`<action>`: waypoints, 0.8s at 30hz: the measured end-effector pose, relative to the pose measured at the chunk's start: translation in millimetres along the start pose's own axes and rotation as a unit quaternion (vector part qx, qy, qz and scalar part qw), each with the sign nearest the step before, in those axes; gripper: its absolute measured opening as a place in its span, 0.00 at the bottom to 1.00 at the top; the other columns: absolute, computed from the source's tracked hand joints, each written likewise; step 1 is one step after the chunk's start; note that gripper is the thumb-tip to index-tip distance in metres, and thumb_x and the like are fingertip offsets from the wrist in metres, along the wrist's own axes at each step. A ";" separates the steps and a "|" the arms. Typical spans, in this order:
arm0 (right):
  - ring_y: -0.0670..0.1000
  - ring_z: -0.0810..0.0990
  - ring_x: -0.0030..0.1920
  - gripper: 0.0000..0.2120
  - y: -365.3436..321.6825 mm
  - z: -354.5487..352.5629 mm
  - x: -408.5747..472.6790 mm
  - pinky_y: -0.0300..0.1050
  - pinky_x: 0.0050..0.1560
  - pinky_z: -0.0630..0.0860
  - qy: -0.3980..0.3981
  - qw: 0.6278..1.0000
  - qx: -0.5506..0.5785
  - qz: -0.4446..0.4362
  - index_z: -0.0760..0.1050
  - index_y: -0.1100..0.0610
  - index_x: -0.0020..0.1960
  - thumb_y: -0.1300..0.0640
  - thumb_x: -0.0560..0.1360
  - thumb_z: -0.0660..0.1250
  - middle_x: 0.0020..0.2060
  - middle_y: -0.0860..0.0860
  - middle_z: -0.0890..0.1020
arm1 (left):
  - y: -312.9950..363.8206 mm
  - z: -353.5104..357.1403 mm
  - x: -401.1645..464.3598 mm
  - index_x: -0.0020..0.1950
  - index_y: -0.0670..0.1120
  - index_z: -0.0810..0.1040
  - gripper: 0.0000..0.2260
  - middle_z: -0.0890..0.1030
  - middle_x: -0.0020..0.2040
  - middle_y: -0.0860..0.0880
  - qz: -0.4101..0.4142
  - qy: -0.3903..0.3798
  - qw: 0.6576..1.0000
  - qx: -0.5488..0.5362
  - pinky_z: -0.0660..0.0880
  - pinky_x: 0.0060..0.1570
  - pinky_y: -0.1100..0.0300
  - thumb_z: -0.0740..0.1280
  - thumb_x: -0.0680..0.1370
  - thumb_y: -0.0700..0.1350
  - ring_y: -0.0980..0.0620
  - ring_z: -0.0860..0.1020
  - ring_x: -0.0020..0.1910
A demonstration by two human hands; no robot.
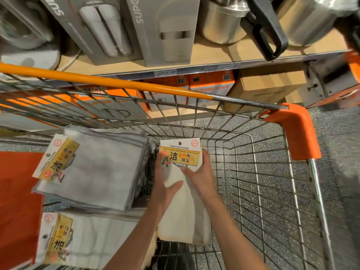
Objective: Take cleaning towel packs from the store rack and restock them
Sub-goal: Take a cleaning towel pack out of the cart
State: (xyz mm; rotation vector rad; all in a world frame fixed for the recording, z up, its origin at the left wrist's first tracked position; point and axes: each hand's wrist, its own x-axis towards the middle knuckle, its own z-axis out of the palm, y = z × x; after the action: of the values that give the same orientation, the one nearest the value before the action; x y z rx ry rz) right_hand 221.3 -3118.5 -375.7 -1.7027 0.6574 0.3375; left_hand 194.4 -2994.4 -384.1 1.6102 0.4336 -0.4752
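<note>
Cleaning towel pack, a white folded cloth with a yellow label card (180,191), was held over the wire shopping cart (263,191), left hand (165,184) gripping its edge, right hand (200,172) curled round the label. Keeping it flat and label-up probably suited restocking; grey packs (93,168) lay beside.

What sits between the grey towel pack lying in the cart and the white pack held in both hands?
In the head view, only upright pack edges stand between the grey towel pack and the white pack gripped by left hand and right hand.
</note>
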 end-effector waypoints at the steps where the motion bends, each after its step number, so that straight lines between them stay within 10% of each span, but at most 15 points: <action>1: 0.44 0.73 0.58 0.37 -0.7 -0.5 -0.2 0.34 0.52 0.68 0.003 1.000 0.002 0.002 0.62 0.53 0.70 0.64 0.67 0.74 0.57 0.46 0.76 | -0.9 0.3 -0.6 0.78 0.52 0.52 0.45 0.62 0.75 0.53 0.004 0.001 1.000 0.002 0.57 0.71 0.66 0.70 0.65 0.38 0.61 0.58 0.74; 13: 0.48 0.74 0.61 0.34 2.5 0.9 -8.8 0.53 0.63 0.72 0.025 1.000 0.002 -0.007 0.66 0.51 0.68 0.62 0.66 0.76 0.61 0.49 0.76 | 4.4 3.3 -9.3 0.75 0.55 0.52 0.45 0.64 0.68 0.65 0.023 0.019 0.999 -0.030 0.61 0.55 0.82 0.69 0.63 0.37 0.76 0.61 0.65; 24: 0.44 0.72 0.59 0.40 3.1 -6.9 -8.7 0.38 0.56 0.67 -0.007 1.000 -0.004 0.023 0.61 0.49 0.72 0.57 0.66 0.77 0.61 0.48 0.75 | 3.8 2.8 -12.1 0.75 0.57 0.53 0.45 0.66 0.67 0.66 0.027 0.015 0.999 -0.036 0.62 0.59 0.77 0.69 0.63 0.37 0.73 0.63 0.65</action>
State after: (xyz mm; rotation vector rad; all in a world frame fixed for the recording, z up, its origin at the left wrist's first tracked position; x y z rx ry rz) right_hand 211.7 -3123.4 -371.7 -1.6933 0.6867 0.3857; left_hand 186.1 -2997.5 -374.5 1.5562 0.4247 -0.3909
